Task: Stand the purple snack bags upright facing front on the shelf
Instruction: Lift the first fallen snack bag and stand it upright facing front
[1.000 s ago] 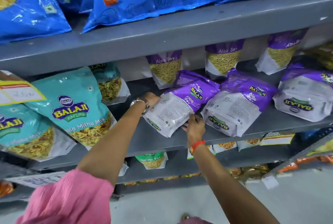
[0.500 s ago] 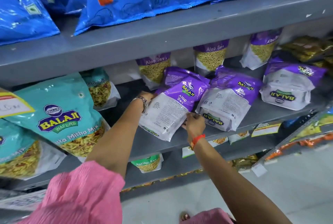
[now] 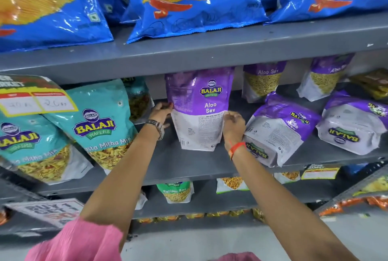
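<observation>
Purple bag (image 3: 199, 109) stands upright on the mid shelf (image 3: 189, 166), long axis vertical, top seal up near the shelf above, bottom edge on the shelf. Side towards cam carries the Balaji logo, "Aloo Sev" and fine print.

L hand (image 3: 160, 111) is at the bag's left edge about mid-height, fingers against the edge; whether it pinches or just steadies, can't tell. Watch (image 3: 156, 126) on that wrist. R hand (image 3: 234, 124) is at the bag's lower right edge, fingers curled on it, touching; firm grip or not, can't tell. Red band (image 3: 237, 148) on that wrist.

Just right of the R hand, 2nd purple bag (image 3: 279, 128) lies flat, tilted, top towards the back. 3rd purple bag (image 3: 352, 126) lies flat further right, logo upside down. Behind, more purple bags (image 3: 262, 81) stand upright at the back. Teal bags (image 3: 98, 122) lean to the left. Blue bags (image 3: 189, 0) on the top shelf.
</observation>
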Available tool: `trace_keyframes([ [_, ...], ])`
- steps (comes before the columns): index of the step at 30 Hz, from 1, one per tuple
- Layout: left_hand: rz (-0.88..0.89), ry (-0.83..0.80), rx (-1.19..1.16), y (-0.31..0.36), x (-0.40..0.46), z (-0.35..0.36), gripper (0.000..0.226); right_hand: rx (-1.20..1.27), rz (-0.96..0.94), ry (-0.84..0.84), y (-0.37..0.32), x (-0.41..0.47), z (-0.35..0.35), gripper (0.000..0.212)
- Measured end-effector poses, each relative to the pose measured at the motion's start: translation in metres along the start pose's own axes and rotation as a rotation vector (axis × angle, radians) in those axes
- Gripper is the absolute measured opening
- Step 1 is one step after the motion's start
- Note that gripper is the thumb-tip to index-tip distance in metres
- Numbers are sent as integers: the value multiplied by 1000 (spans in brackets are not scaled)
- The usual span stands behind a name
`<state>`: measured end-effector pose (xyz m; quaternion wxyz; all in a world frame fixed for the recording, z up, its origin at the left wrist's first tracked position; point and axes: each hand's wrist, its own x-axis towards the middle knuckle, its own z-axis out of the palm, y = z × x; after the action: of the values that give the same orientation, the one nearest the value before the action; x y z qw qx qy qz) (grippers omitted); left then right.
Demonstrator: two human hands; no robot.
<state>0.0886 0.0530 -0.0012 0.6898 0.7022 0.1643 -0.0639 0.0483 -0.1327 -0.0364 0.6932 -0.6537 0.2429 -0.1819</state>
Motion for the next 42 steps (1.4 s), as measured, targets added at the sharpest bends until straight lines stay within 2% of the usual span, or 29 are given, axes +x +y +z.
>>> trace_keyframes([
  [8, -35, 54, -118, -15, -1, 2, 24, -25, 29, -64, -3, 26, 9, 17],
  [19, 52, 165, -236, -21, -4, 14, 21, 2, 7, -117, 4, 34, 7, 18],
  [22, 79, 255, -235, -21, -9, 16, 22, -36, -11, -150, 10, 37, 6, 12],
  [25, 160, 387, -164, -24, -16, 18, 32, -48, -29, -160, 12, 34, 3, 9],
  [30, 363, 144, -41, -32, -38, 35, 23, 70, 3, -177, 20, 19, -2, 20],
  [32, 423, 119, 29, -34, -45, 41, 24, 167, 45, -172, 19, 9, -5, 24],
  [36, 499, 63, 86, -36, -53, 47, 54, 262, -9, -199, 21, -16, -5, 35],
  [39, 498, 20, 152, -34, -56, 45, 83, 133, -122, -345, 24, -36, 0, 30],
  [42, 475, 60, 155, -32, -56, 41, 89, 4, -236, -424, 30, -46, 3, 24],
])
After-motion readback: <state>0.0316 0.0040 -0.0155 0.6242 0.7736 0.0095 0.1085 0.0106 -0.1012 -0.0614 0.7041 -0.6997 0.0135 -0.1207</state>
